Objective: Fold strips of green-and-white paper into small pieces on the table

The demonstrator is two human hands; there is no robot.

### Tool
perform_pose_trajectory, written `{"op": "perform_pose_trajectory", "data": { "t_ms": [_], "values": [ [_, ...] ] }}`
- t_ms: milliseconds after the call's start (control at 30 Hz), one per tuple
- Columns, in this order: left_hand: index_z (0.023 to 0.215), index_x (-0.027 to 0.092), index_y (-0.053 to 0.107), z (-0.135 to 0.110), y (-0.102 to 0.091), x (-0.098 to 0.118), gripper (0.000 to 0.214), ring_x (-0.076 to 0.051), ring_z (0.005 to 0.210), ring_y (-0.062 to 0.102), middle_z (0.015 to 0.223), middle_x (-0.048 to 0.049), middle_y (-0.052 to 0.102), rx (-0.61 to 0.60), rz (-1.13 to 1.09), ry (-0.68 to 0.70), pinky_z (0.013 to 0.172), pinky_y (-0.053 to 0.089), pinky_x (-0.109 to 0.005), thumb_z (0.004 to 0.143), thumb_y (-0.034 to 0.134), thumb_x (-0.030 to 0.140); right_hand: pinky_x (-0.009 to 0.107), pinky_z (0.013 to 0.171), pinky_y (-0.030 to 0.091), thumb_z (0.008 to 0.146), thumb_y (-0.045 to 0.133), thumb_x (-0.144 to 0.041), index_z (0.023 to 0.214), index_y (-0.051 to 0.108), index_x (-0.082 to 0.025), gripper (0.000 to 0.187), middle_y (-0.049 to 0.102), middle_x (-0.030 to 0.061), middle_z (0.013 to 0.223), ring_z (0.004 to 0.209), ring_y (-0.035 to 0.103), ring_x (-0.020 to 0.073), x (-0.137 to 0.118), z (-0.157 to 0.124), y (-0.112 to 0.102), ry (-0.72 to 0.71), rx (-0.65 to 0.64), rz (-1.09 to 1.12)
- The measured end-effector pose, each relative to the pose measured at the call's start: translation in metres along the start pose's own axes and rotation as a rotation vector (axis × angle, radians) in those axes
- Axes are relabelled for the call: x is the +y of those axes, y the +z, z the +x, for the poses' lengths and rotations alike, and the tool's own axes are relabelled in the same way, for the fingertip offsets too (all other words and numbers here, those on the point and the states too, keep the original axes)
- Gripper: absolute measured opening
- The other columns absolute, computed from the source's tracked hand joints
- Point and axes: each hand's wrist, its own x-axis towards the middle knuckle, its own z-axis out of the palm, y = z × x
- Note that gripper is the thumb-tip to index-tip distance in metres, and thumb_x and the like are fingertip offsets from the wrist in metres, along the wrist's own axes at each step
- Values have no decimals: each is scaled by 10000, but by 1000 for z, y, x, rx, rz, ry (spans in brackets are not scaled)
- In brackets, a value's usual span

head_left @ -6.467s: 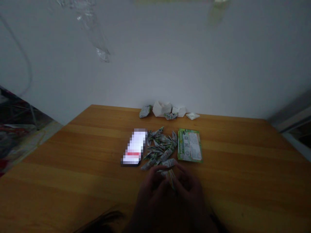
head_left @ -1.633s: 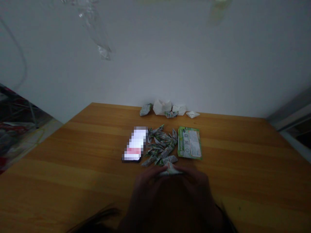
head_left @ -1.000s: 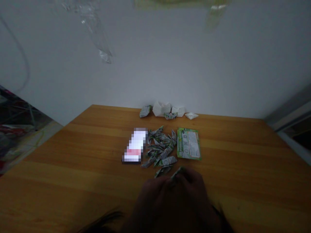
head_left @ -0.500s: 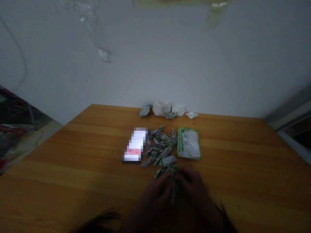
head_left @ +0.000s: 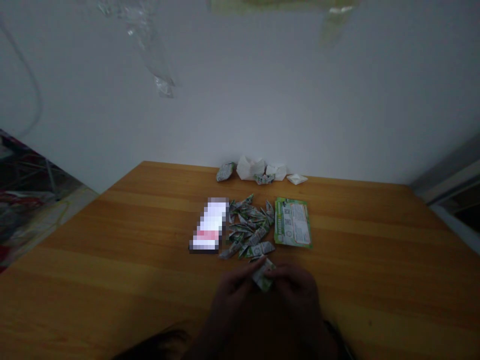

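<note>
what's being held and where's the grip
A small folded green-printed paper piece, pinched from both sides between the left hand and right hand.

Small folded green-and-white paper [head_left: 263, 275], tilted, mid-air

This looks like a room in an ordinary home: a honey-brown wooden table [head_left: 112, 245] with a plain plank-like grain stands pushed against a bare white painted wall [head_left: 262, 100], and small folded paper shapes [head_left: 249, 227] lie on it. Past the table's left corner, a dark jumble of red and white household clutter [head_left: 30, 200] sits lower down.
</note>
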Motion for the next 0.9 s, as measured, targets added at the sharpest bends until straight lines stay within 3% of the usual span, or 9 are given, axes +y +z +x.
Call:
{"op": "perform_pose_trajectory", "data": {
  "t_ms": [133, 200, 300, 433, 667, 767, 900],
  "values": [
    [1101, 247, 709, 1, 1, 6, 351, -281, 1108, 633, 1158, -43, 709, -5, -91, -82, 988, 463, -445, 755, 657, 273, 279, 707, 527, 792, 544, -139, 822, 753, -223, 227, 721, 46, 820, 796, 677, 200, -4, 4, 1, 91, -16, 2],
    [1035, 228, 743, 1, 3, 9, 287, -280, 1078, 651, 1103, -54, 734, 62, -23, -81, 993, 462, -433, 775, 662, 318, 289, 739, 521, 806, 556, -165, 857, 739, -212, 196, 704, 55, 855, 839, 667, 208, -4, 3, 2, 116, -63, 12],
    [919, 211, 779, 3, 6, 11, 206, -278, 976, 697, 980, -64, 774, 127, 75, -61, 940, 507, -417, 757, 688, 300, 299, 753, 518, 772, 626, -174, 845, 706, -193, 110, 683, 55, 859, 839, 655, 213, -1, 2, 5, 143, -87, 18],
    [941, 227, 771, 3, 7, 7, 203, -268, 989, 692, 1008, -57, 768, 126, 123, -21, 950, 500, -416, 781, 651, 258, 319, 794, 512, 718, 680, -153, 894, 648, -194, 184, 675, 37, 896, 873, 641, 217, 3, 2, 10, 185, -89, 44],
    [972, 231, 763, 1, 12, 5, 218, -257, 1024, 674, 1059, -51, 754, 86, 36, -25, 955, 494, -373, 782, 666, 274, 291, 755, 535, 720, 709, -196, 910, 605, -214, 217, 669, 19, 893, 861, 646, 202, -2, -1, 19, 250, 103, 158],
    [989, 203, 751, 3, 10, 11, 278, -265, 965, 694, 1021, -68, 763, 111, -45, -62, 870, 537, -349, 728, 739, 297, 314, 753, 553, 740, 709, -238, 1005, 611, -219, 283, 692, 36, 921, 874, 672, 217, -2, 0, 16, 303, 101, 283],
    [1095, 200, 709, 4, 6, 16, 383, -265, 963, 694, 1041, -71, 757, 83, -105, -107, 847, 543, -345, 730, 747, 309, 355, 772, 558, 704, 743, -235, 951, 674, -199, 258, 733, 63, 907, 858, 692, 245, -2, 4, 8, 344, 96, 222]
  ]
}}
